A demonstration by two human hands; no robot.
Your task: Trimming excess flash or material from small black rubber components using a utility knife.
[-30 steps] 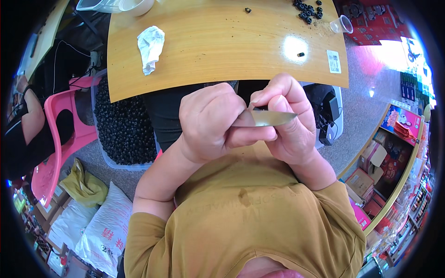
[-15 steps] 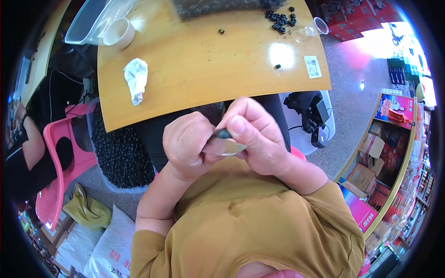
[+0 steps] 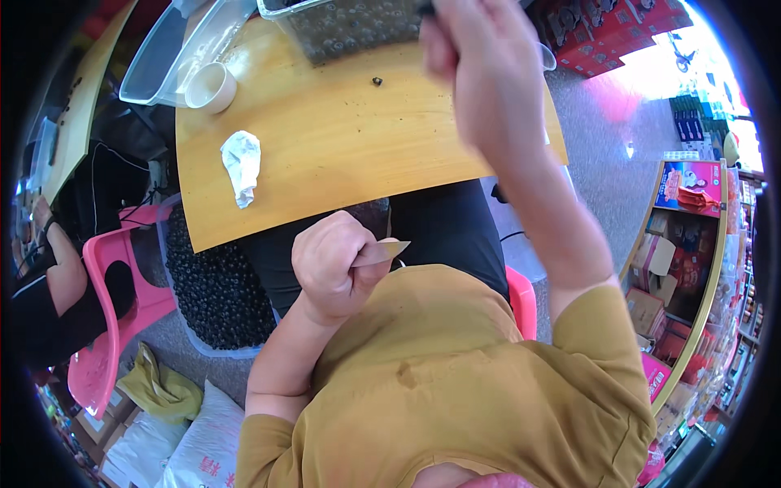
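Over my lap, my left hand [image 3: 332, 259] is closed around a small knife, whose pointed blade [image 3: 389, 253] sticks out to the right; the handle is hidden in the fist. My right hand [image 3: 496, 81], smeared by motion, reaches over the far right of the table. Its fingers are pinched on a small dark round ball [image 3: 426, 9] at the upper edge, beside a clear tub [image 3: 350, 31] full of dark round balls. A single small dark piece [image 3: 377, 81] lies on the wooden table [image 3: 342, 146].
Left on the table are a white cup [image 3: 211, 88], a crumpled tissue [image 3: 242, 167] and a clear plastic bin [image 3: 154, 69]. A large tub of black balls [image 3: 215, 285] stands on the floor by a pink chair [image 3: 106, 325]. Another person's arm [image 3: 65, 256] shows at far left.
My right hand has left the blade and swung up and away over the table with the ball. My left hand stays near my lap with the knife. The view has shifted slightly.
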